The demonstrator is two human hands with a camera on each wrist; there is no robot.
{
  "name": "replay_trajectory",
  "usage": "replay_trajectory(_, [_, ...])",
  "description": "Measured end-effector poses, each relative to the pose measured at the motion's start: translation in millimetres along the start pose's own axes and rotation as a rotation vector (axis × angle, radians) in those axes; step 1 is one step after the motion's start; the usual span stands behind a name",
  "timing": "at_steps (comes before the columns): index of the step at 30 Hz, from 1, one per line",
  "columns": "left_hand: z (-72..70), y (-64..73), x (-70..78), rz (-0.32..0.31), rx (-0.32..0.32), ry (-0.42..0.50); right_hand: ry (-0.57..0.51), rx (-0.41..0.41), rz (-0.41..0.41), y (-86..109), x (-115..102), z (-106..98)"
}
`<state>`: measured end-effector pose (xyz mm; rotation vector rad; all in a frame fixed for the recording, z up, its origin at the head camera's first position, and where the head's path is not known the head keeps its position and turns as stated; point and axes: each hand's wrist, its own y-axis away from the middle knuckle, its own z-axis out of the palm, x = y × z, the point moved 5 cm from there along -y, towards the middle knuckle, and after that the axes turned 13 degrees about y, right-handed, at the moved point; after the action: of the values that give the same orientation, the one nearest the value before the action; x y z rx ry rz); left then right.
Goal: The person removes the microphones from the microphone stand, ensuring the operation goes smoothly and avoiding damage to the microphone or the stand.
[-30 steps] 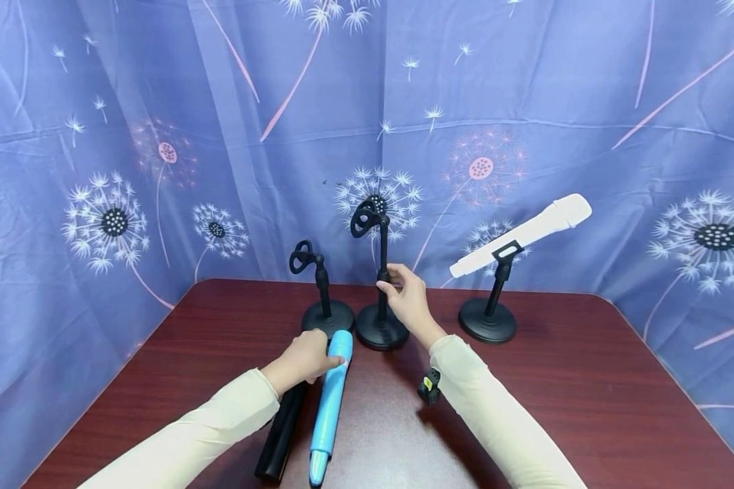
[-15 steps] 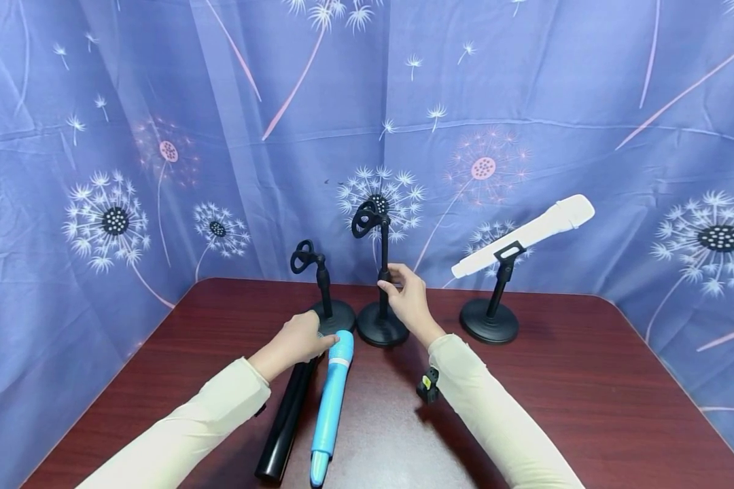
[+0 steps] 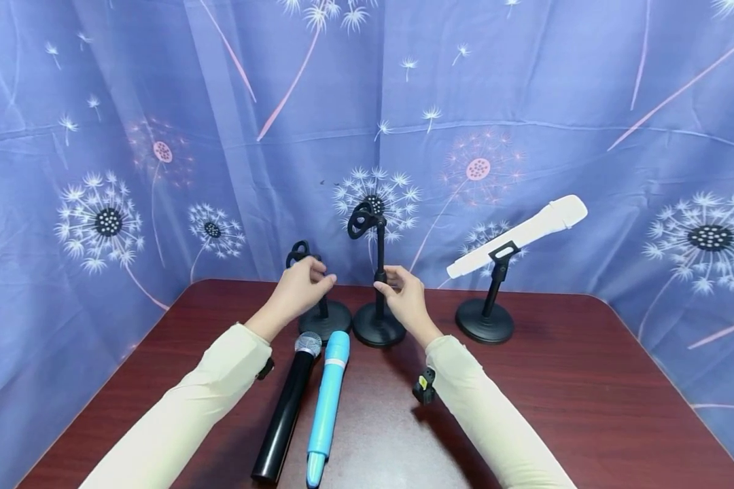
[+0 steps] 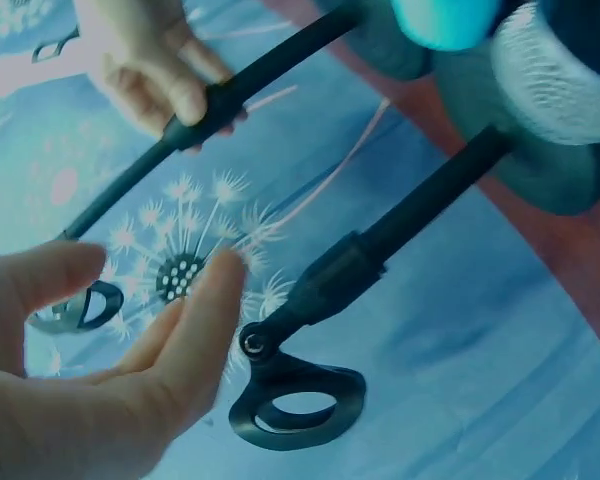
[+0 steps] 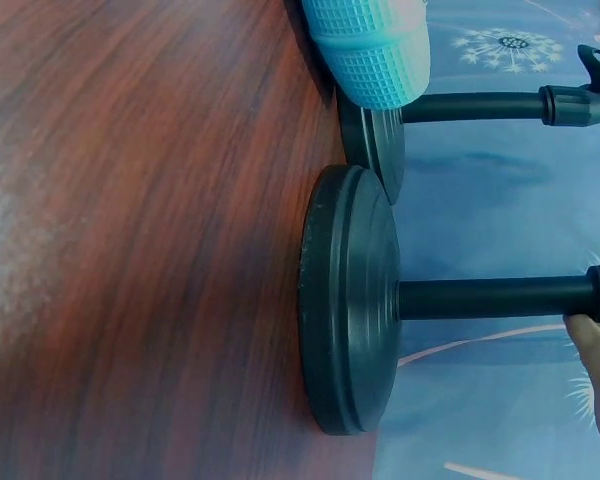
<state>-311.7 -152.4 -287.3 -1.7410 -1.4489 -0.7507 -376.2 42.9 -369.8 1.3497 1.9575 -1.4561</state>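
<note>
Before a curtain [image 3: 281,102], the bench [image 3: 593,387] carries, from left to right, a left stand [image 3: 335,319], a middle stand [image 3: 378,331] and a right stand [image 3: 484,326] bearing a mounted microphone [image 3: 526,233], while an outer microphone [image 3: 285,414] and, to its right, an inner microphone [image 3: 327,404] lie in front of the left stand.

- We see a desk [image 3: 563,387] with a dark reddish-brown, wood-grained top, rounded far corners and a pale sheen towards its near side.
- Near the far edge we find, in a row, the left stand [image 3: 325,322], the middle stand [image 3: 380,307] and the right stand [image 3: 488,314], all black, each on a round base.
- The left and middle bases sit just beside each other; the right one is farther off.
- In front of the left stand we see a black microphone [image 3: 286,411] lying, its silver head towards the far edge.
- Just beside it we see a blue microphone [image 3: 328,407], lying nearly parallel.
</note>
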Motion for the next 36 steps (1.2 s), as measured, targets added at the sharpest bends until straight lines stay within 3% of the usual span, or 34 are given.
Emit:
replay_trajectory(7, [-5.6, -30.1, 24.5, 0.18, 0.179, 0.213, -0.076, 0.01, -0.048, 7.4, -24.3, -11.0])
replay_trajectory(12, [1.4, -45.8, 40.7, 0.24, 0.209, 0.254, -0.074, 0.011, -0.053, 11.3, -35.8, -15.6])
replay_trajectory(18, [18.5, -60.2, 55.6, 0.234, 0.191, 0.234, -0.075, 0.024, -0.057, 10.8, -36.5, -16.5])
replay_trajectory(24, [27.7, -64.6, 58.9, 0.213, 0.206, 0.255, -0.08, 0.015, -0.052, 9.4, -33.7, -16.1])
replay_trajectory(31, [30.4, -69.6, 64.3, 0.182, 0.266, 0.298, -0.053, 0.027, -0.02, 1.1, -2.7, -1.8])
replay_trajectory(36, [31.8, -74.4, 67.2, 0.08, 0.273, 0.266, -0.046, 0.011, 0.0, 1.1, 2.2, 1.2])
